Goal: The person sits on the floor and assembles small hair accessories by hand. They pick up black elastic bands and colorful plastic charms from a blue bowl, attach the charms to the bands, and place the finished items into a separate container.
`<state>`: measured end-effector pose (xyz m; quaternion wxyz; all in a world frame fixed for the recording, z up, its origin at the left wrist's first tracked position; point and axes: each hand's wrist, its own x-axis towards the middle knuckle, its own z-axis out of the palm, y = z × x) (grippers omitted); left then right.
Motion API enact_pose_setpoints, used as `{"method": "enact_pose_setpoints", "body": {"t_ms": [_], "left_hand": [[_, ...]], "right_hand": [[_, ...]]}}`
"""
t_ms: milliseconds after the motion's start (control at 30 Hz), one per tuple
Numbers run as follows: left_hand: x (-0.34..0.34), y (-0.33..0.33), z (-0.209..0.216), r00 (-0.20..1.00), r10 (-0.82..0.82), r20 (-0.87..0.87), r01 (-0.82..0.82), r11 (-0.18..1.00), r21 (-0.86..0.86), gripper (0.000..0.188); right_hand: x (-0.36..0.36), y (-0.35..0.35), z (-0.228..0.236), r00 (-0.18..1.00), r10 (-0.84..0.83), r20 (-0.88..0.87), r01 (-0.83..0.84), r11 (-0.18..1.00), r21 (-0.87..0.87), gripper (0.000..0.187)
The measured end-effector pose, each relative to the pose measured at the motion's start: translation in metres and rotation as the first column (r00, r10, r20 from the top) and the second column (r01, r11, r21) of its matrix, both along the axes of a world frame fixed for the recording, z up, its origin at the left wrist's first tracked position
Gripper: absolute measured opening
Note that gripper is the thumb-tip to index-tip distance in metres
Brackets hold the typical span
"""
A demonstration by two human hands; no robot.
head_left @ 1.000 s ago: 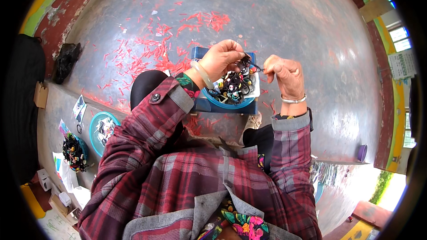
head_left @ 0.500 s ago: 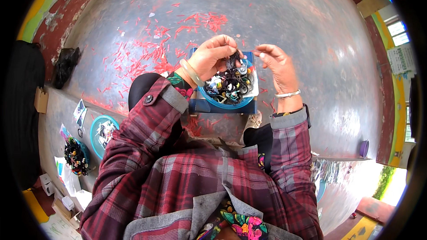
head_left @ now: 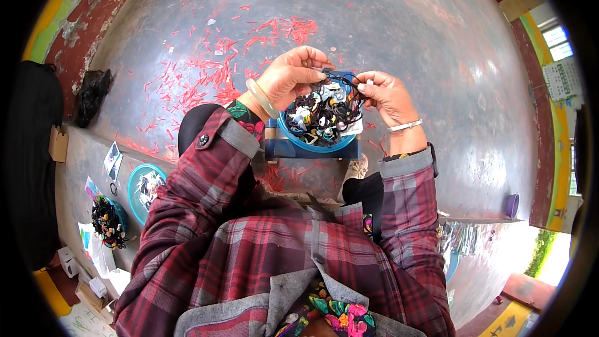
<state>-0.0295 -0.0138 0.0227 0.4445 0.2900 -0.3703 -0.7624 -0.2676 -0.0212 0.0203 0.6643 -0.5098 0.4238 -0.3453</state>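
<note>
Just below the camera, your red plaid jacket (head_left: 274,249) fills the foreground, its sleeves leading out to your hands. Your left hand (head_left: 287,79), a pale bangle (head_left: 262,98) at its wrist, pinches a black hair tie (head_left: 343,78) between thumb and forefinger; your right hand (head_left: 391,98) appears to pinch it from the other side, so that the thin cord spans the gap above a blue basin (head_left: 315,148). Any detail at the fingertips is too small to tell.

By its look, the hair tie should be very light, soft and springy, hard to break but quick to snap back or tangle with its neighbours. Take hold of the plain cord with your fingertips and pull evenly on both sides; an ornament, if it carries one, would likely be stiffer and more fragile, so you had better not tug there.

Beneath your hands, the basin holds a heap of black loops (head_left: 321,118) with white, yellow and pale blue charms among them. It rests on a low blue stool (head_left: 277,148). Off to your left stands a second blue basin (head_left: 131,188) with pale pieces inside. Farther out, red scraps (head_left: 212,67) lie strewn over the grey floor (head_left: 424,37).
</note>
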Motion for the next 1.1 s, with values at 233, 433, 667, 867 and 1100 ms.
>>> {"method": "enact_pose_setpoints", "body": {"t_ms": [233,433,667,867,1100], "left_hand": [[0.008,-0.006,-0.013,0.992,0.096,0.085,-0.103,0.992,0.076,0.019],[0.003,-0.003,-0.008,0.973,0.057,0.223,-0.074,0.995,0.068,0.022],[0.007,-0.014,-0.031,0.813,-0.054,0.58,0.084,0.996,-0.024,0.016],[0.007,-0.009,-0.018,0.94,0.121,0.319,-0.129,0.992,0.004,0.008],[0.011,-0.01,-0.008,0.97,0.244,-0.002,-0.242,0.961,0.136,0.007]], "right_hand": [[0.003,0.002,0.007,0.986,-0.124,0.115,0.121,0.992,0.036,0.018],[0.006,0.001,0.006,0.955,-0.255,0.154,0.275,0.952,-0.131,0.015],[0.005,0.0,0.003,0.935,-0.316,0.158,0.341,0.925,-0.167,0.015],[0.005,0.001,0.008,0.921,-0.379,0.089,0.389,0.908,-0.154,0.016],[-0.002,0.0,0.008,0.932,-0.362,-0.025,0.357,0.926,-0.127,0.016]]}}
